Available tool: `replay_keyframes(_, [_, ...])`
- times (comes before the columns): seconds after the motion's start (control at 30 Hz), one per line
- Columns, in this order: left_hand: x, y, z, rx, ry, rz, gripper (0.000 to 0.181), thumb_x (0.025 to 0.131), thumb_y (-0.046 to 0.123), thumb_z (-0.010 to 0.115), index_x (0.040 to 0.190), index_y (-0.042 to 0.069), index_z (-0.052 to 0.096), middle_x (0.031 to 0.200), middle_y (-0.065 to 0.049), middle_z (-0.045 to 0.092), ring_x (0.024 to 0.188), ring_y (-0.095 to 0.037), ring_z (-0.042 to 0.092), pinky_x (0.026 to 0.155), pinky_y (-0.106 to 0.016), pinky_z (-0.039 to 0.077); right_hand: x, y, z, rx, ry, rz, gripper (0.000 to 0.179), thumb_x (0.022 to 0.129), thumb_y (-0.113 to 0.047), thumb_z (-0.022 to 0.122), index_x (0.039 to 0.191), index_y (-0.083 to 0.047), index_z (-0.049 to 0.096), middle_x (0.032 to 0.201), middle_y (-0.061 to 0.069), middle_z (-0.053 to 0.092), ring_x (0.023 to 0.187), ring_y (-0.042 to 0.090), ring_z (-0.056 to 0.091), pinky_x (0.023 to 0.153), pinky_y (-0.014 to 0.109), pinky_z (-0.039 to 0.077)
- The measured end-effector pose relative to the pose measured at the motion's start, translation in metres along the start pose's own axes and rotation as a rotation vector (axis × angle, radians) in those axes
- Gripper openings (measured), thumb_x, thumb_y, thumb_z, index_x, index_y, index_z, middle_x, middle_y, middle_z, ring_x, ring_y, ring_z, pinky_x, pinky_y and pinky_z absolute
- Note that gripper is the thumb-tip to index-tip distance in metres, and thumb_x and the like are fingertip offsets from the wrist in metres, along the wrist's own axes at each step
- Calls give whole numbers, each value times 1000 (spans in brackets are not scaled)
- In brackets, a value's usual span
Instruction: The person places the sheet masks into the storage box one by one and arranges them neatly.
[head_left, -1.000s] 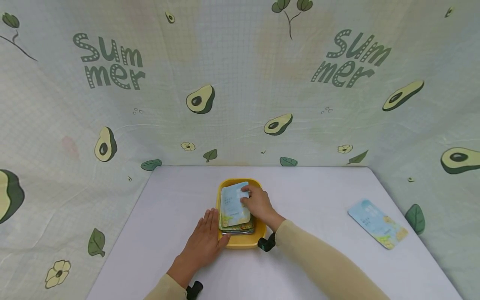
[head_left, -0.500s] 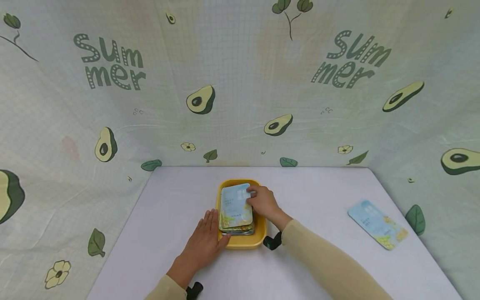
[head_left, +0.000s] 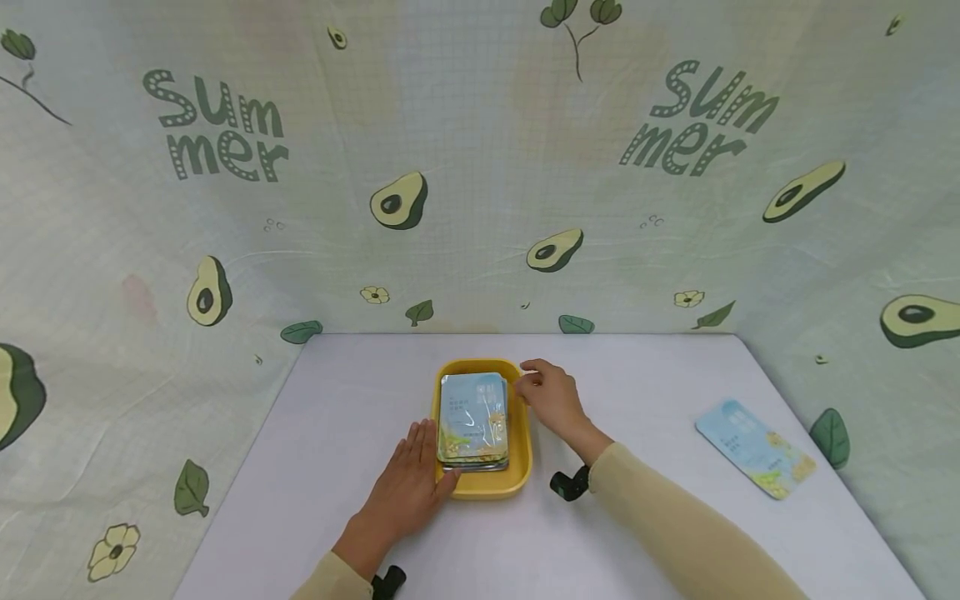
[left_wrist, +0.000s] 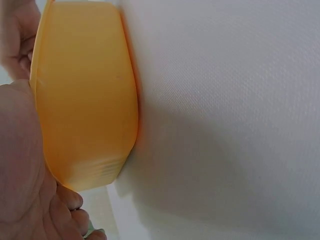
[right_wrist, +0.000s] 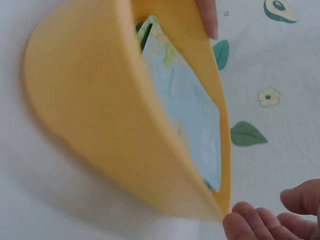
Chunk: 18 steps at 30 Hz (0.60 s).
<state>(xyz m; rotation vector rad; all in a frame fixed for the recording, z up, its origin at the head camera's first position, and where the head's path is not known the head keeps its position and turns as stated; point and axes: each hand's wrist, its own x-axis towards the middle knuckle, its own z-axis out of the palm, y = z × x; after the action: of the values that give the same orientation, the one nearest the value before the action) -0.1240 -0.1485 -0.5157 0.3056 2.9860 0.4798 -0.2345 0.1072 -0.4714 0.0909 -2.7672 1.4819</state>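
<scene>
A stack of flat, glossy packets lies in a yellow plastic tub (head_left: 519, 462), its top packet (head_left: 471, 417) light blue with small print. My left hand (head_left: 405, 482) rests against the tub's left rim with straight fingers; the tub's outer wall (left_wrist: 85, 95) fills part of the left wrist view. My right hand (head_left: 558, 404) hovers at the tub's upper right rim, holding nothing. In the right wrist view its thumb (right_wrist: 302, 196) stands apart from the fingers, and the top packet (right_wrist: 187, 105) lies inside the tub.
Another light-blue packet (head_left: 756, 448) lies slantwise on the white table (head_left: 622, 517) toward the right edge. Behind and beside the table hangs a cloth (head_left: 480, 167) printed with avocados and leaves.
My right hand has let go of the top packet and moved right, out over the tub's rim. That packet now lies flat and straighter on the stack. The left hand has stayed put.
</scene>
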Motion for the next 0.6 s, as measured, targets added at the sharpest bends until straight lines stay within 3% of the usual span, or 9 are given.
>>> replay_keyframes(0.17, [1,-2,1,5,5,6,89,108,55,48,167,-2,15,174,-22,20,163,-38,16,130,-56,25,-5,27,-29,-110,68,-55,42,105,-24,64,141,-4,63,131,18,72,120,36,70,100,50,59])
replay_keyframes(0.33, [1,-2,1,11,2,8,89,109,55,47,167,-3,15,174,-22,20,163,-38,16,130,-56,25,-19,71,-67,-284,40,-48,66,109,-33,57,157,7,39,160,32,43,148,51,42,120,64,38])
replay_keyframes(0.43, [0,-1,1,6,4,11,88,108,54,48,167,-4,16,174,-23,21,163,-39,17,129,-56,26,-28,98,-94,-362,29,-11,79,110,-38,55,161,13,23,166,39,24,152,57,26,123,69,26])
replay_keyframes(0.6, [1,0,2,13,5,10,88,108,55,48,167,-3,17,174,-22,21,163,-38,17,130,-55,26,-48,142,-139,-498,72,-14,86,110,-42,54,157,21,18,162,46,18,151,62,18,120,77,18])
